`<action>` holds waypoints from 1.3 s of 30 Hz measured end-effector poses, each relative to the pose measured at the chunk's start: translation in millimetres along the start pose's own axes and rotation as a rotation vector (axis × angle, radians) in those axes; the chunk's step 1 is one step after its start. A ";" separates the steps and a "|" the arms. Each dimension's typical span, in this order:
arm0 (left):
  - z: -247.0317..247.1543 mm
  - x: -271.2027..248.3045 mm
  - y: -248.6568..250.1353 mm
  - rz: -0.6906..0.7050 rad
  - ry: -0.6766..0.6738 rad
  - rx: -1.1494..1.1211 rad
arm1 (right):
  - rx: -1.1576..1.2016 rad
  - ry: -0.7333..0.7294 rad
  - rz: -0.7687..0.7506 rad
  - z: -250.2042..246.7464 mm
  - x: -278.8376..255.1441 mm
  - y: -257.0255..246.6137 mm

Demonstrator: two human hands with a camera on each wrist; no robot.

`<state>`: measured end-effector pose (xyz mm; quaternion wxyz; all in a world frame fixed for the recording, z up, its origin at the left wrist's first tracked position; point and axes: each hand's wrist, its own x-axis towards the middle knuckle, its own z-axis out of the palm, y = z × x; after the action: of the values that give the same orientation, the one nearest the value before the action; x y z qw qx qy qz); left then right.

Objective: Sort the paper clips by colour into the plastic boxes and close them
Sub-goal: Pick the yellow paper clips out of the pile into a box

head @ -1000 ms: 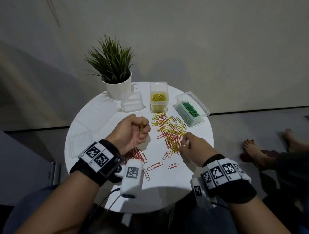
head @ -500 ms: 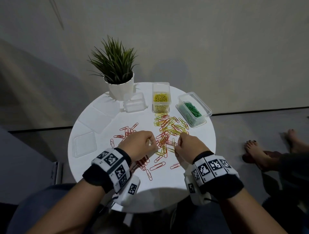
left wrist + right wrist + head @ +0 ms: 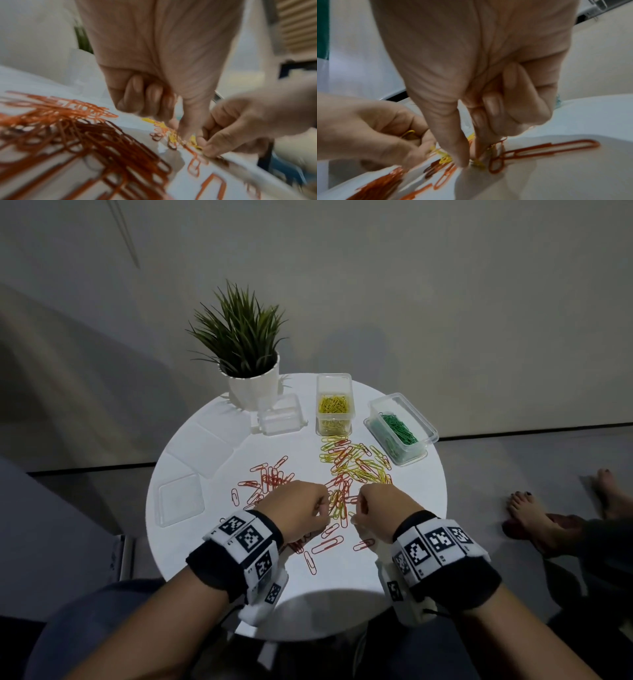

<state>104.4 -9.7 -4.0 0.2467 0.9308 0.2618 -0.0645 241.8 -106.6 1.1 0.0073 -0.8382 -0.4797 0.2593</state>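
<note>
Paper clips [image 3: 346,470] lie strewn across the round white table [image 3: 404,542], and both hands are down among them near its centre. Left hand [image 3: 294,510] has its fingers curled in, thumb and forefinger tips in the mixed red-and-yellow heap; the right wrist view shows a yellow clip [image 3: 408,133] tucked inside its curled fingers. Right hand [image 3: 383,511] pinches thumb against forefinger at a yellow clip [image 3: 477,164] on the tabletop, other fingers folded. Red clips [image 3: 270,477] spread toward 10 o'clock from the hands, with a few loose ones at 6. Three flat lids [image 3: 180,499] sit at 9 o'clock. Farther back, an empty clear box [image 3: 279,414] stands at 11, the box of yellow clips [image 3: 334,405] at 12, the box of green clips [image 3: 400,428] at 1. A potted plant [image 3: 245,354] is farthest.
</note>
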 end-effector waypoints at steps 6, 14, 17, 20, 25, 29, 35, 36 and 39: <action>-10.7 -7.4 -12.1 -0.113 0.062 -0.804 | 0.553 0.027 -0.013 -21.5 -11.5 11.4; -16.2 -3.6 -1.6 -0.198 0.087 -1.592 | 0.765 -0.034 -0.014 -10.4 -7.8 -5.4; -13.2 1.8 -3.4 -0.245 0.155 -1.050 | 0.357 0.053 -0.032 0.9 3.8 -10.9; -6.6 9.4 -5.2 -0.194 0.145 -0.421 | 0.185 0.056 0.043 9.6 10.4 -13.0; 3.4 20.4 5.8 -0.213 0.078 -0.060 | 0.222 0.039 0.042 6.5 5.8 -5.6; 4.2 20.7 3.4 -0.207 0.101 0.001 | 0.545 0.094 -0.014 -4.0 -6.4 6.9; 0.1 13.0 -0.8 -0.207 0.133 -0.162 | 1.657 -0.037 -0.103 -10.9 -14.4 5.7; -1.8 11.7 -0.6 -0.209 0.141 -0.261 | 1.747 -0.046 -0.125 -12.5 -13.8 2.6; -7.6 7.9 3.2 -0.260 0.125 -0.808 | 1.816 -0.083 -0.114 -16.5 -8.5 -2.0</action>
<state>112.7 -4.7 1.9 0.5650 0.7207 0.3958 0.0693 244.0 -108.5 19.6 0.6601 -0.4753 -0.1316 0.5666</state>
